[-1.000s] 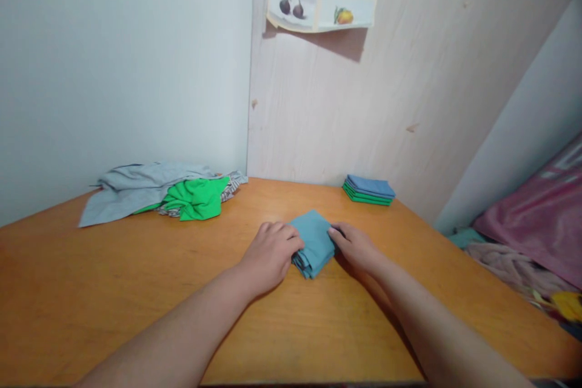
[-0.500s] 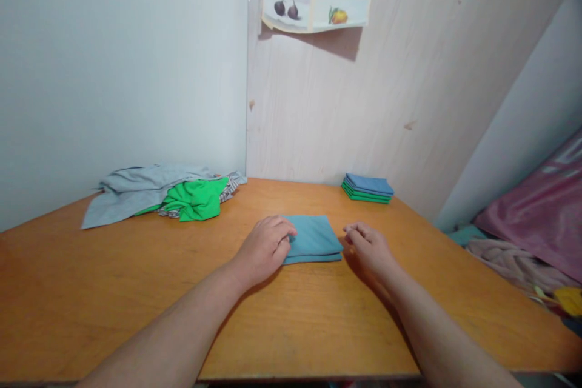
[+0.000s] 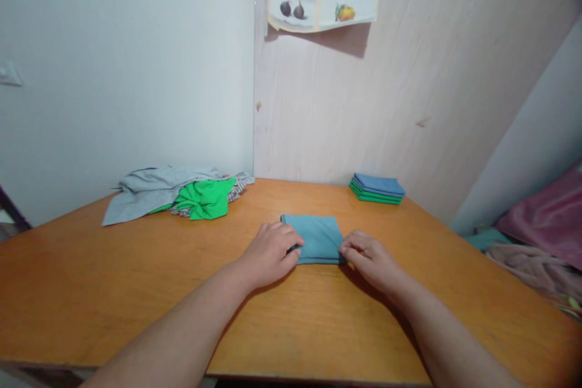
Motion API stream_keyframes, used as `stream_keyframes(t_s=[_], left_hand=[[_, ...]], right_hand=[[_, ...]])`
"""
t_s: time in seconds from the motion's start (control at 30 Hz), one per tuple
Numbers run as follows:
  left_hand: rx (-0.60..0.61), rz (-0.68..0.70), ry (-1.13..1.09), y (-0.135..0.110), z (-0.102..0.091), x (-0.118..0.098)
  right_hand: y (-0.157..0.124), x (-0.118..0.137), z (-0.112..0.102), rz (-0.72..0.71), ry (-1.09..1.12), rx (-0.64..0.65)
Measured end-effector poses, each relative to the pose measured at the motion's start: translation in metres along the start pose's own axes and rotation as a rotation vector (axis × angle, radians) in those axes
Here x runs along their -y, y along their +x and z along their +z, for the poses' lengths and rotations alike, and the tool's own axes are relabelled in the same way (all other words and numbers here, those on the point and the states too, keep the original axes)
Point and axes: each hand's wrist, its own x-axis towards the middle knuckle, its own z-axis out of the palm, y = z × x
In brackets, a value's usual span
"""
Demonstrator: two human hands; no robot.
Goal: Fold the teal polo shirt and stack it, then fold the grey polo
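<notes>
A folded teal-blue cloth (image 3: 319,236) lies flat in front of me, its layers showing along the near edge. My left hand (image 3: 273,253) is closed over its left side, thumb at the near edge and fingers curled on top; part of the cloth is hidden under it. At the near right corner, my right hand (image 3: 365,254) pinches the cloth between thumb and fingertips.
All this is on a wooden table (image 3: 291,321). Back left is a loose heap with a grey cloth (image 3: 159,185) and a green cloth (image 3: 207,197). A neat stack of folded blue and green cloths (image 3: 378,188) stands back right, near the wall.
My right hand has moved in from beside the cloth and now grips its near right corner. The left hand has slid towards the near left part. The view has turned slightly left.
</notes>
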Motion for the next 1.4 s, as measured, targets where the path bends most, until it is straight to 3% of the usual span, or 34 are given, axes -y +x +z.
stream_keyframes(t_s=[0.23, 0.4, 0.6, 0.77, 0.87, 0.97, 1.27, 1.4], left_hand=[[-0.090, -0.026, -0.002, 0.000, 0.001, 0.003], [-0.149, -0.030, -0.003, 0.017, 0.001, 0.001], [-0.047, -0.009, 0.051, 0.062, 0.016, -0.011], [0.151, -0.062, 0.200, 0.064, 0.041, -0.009], [0.259, -0.078, 0.243, 0.054, 0.046, -0.005], [0.269, -0.076, 0.249, 0.049, 0.044, -0.005], [0.242, -0.074, 0.247, 0.046, 0.044, -0.004], [0.239, -0.073, 0.246, 0.046, 0.044, -0.005]], right_hand=[[0.007, -0.029, 0.001, 0.184, -0.012, -0.257], [0.015, -0.043, 0.001, 0.239, -0.160, -0.330], [0.018, -0.038, 0.004, 0.259, -0.237, -0.301], [0.018, -0.037, 0.004, 0.293, -0.218, -0.321], [0.019, -0.036, 0.003, 0.317, -0.031, -0.350], [0.021, -0.034, 0.004, 0.371, 0.268, -0.331], [0.012, -0.013, 0.005, 0.573, 0.831, 0.011], [0.011, -0.008, 0.000, 0.582, 0.930, 0.073]])
